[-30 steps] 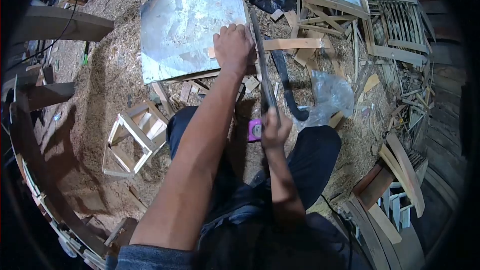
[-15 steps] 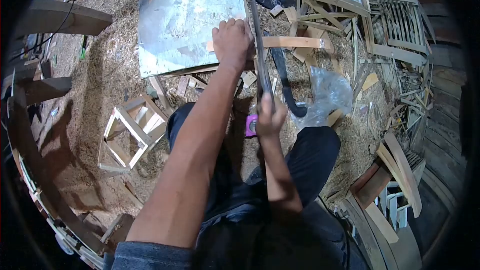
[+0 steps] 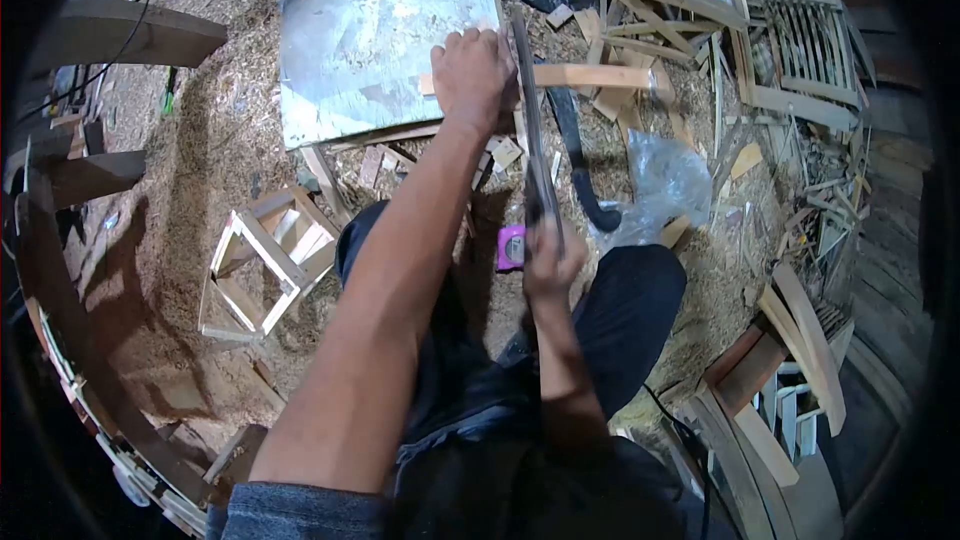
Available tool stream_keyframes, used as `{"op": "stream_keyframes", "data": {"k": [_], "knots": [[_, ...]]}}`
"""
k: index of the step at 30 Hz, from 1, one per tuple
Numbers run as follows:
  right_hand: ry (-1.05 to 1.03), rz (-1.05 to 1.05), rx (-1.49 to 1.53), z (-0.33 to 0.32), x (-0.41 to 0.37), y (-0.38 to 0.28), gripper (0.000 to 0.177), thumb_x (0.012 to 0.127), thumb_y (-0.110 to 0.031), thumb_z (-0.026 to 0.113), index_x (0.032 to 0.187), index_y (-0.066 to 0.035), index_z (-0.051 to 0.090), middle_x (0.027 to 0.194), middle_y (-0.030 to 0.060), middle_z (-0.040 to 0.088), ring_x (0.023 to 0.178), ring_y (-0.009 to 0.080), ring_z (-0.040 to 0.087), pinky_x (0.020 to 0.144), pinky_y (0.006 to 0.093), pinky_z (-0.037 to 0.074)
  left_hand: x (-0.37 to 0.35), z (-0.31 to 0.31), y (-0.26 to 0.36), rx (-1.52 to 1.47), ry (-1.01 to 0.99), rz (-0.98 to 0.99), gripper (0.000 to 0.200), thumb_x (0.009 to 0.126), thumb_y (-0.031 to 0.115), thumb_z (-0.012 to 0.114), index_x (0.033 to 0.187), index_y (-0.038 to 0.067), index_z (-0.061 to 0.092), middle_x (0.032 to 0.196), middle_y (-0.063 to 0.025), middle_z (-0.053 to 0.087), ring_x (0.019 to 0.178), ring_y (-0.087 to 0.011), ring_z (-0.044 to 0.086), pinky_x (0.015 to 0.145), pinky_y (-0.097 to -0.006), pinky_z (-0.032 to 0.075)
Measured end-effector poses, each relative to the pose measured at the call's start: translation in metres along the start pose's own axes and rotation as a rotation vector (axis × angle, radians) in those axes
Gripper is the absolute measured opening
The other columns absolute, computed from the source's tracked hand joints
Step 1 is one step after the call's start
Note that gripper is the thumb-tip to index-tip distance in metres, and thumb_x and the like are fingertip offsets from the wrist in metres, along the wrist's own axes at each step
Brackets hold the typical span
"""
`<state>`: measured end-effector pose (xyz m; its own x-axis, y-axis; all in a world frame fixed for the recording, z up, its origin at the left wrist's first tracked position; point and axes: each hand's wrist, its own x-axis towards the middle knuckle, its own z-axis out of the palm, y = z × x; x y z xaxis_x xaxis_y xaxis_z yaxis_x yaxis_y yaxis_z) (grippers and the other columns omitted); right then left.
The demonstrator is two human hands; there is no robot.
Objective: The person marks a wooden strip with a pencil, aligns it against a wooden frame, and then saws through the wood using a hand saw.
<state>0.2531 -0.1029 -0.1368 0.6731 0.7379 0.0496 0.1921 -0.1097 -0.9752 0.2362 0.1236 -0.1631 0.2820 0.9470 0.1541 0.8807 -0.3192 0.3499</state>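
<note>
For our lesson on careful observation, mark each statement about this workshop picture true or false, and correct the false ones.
1. The left hand presses down on a wooden strip. True.
2. The right hand holds a hammer. False: it grips the handle of a saw.
3. A pink tape measure lies close beside the right hand. True.
4. The metal sheet stands upright against a wall. False: it lies flat on the sawdust-covered ground.
5. The small wooden frame lies to the right of the person's legs. False: it lies to their left.
</note>
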Motion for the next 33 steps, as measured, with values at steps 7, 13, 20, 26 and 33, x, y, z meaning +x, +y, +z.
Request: {"op": "stream_keyframes", "data": {"k": [7, 13, 20, 26, 33], "knots": [[-0.015, 0.064, 0.023, -0.002, -0.005, 0.002, 0.041, 0.097, -0.028, 0.050, 0.062, -0.005, 0.049, 0.054, 0.0020, 0.047, 0.050, 0.0122, 0.045, 0.049, 0.0301, 0.033, 0.006, 0.000, 0.001, -0.028, 0.048, -0.033, 0.036, 0.096, 0.033, 0.050, 0.081, 0.009, 0.071, 0.089, -0.0087, 0.069, 0.091, -0.0267, 0.062, 0.082, -0.0424, 0.042], [-0.069, 0.062, -0.034, 0.017, 0.054, 0.002, 0.037, 0.096, -0.023, 0.052, 0.066, -0.001, 0.053, 0.053, 0.0069, 0.045, 0.050, 0.0140, 0.044, 0.049, 0.0334, 0.033, 0.009, 0.004, 0.000, -0.023, 0.087, -0.015, 0.033, 0.095, 0.032, 0.052, 0.080, 0.009, 0.072, 0.086, -0.0088, 0.069, 0.089, -0.0270, 0.062, 0.080, -0.0433, 0.043], [-0.053, 0.026, 0.050, -0.006, 0.001, 0.009, 0.037, 0.098, -0.022, 0.049, 0.069, -0.001, 0.055, 0.055, 0.0077, 0.047, 0.051, 0.0159, 0.047, 0.050, 0.0354, 0.034, 0.008, 0.003, -0.003, -0.016, 0.064, 0.005, 0.035, 0.095, 0.032, 0.051, 0.080, 0.009, 0.073, 0.087, -0.0081, 0.069, 0.090, -0.0267, 0.062, 0.080, -0.0429, 0.042], [-0.020, 0.041, -0.056, 0.012, 0.023, 0.023, 0.041, 0.098, -0.024, 0.049, 0.064, -0.002, 0.050, 0.051, 0.0049, 0.042, 0.050, 0.0150, 0.043, 0.049, 0.0350, 0.033, 0.004, -0.001, 0.000, 0.012, 0.026, 0.003, 0.035, 0.095, 0.034, 0.051, 0.082, 0.010, 0.073, 0.089, -0.0075, 0.069, 0.090, -0.0262, 0.062, 0.082, -0.0424, 0.041], [-0.012, 0.065, -0.019, 0.015, 0.043, -0.005, 0.035, 0.096, -0.022, 0.051, 0.071, 0.001, 0.058, 0.052, 0.0067, 0.045, 0.048, 0.0150, 0.046, 0.047, 0.0342, 0.033, 0.009, 0.002, -0.001, -0.050, 0.044, -0.038, 0.037, 0.097, 0.033, 0.047, 0.085, 0.009, 0.073, 0.092, -0.0085, 0.070, 0.093, -0.0272, 0.062, 0.082, -0.0438, 0.043]]}}
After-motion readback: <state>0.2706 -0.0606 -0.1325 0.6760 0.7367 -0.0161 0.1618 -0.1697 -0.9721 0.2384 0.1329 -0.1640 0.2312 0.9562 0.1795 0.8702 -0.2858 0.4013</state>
